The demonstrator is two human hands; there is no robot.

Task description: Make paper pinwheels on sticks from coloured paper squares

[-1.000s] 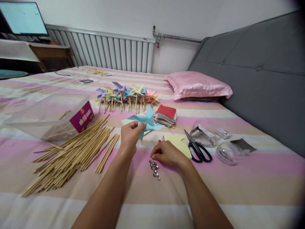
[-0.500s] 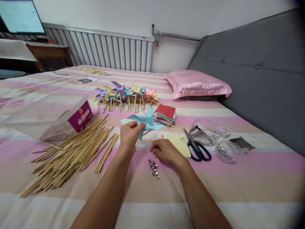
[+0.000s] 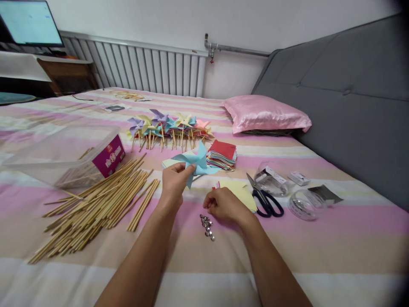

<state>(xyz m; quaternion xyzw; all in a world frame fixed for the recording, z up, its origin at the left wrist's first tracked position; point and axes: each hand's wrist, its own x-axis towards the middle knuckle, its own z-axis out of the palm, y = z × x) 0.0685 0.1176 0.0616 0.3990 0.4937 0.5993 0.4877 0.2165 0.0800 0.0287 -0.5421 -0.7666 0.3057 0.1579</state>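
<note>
- Nearest to me, a small cluster of shiny metal pins [image 3: 207, 226] lies on the striped pink and beige bed [image 3: 319, 247], near its front edge.
- My right hand [image 3: 225, 205] rests on the bed just beyond the pins, fingers curled in with the tips pinched together; I cannot tell whether a pin sits between them.
- My left hand [image 3: 174, 182] is raised above the bed, thumb and fingers closed on the folded light blue paper pinwheel head [image 3: 196, 163], which it holds in the air near the middle of the bed.
- To the left lies a loose heap of thin bamboo sticks [image 3: 96, 207]; behind it is a clear plastic box with a magenta label [image 3: 79, 155].
- To the right of my right hand lies a yellow paper sheet [image 3: 240, 192], then black-handled scissors [image 3: 265, 199] and two clear round plastic containers [image 3: 302, 204].
- Just beyond the blue pinwheel head sits a stack of coloured paper squares with a red one on top [image 3: 223, 155].
- Further back, a row of finished paper pinwheels on sticks [image 3: 169, 128] lies across the bed.
- A shiny pink pillow [image 3: 265, 113] rests towards the far right corner, against the grey padded headboard [image 3: 345, 85].
</note>
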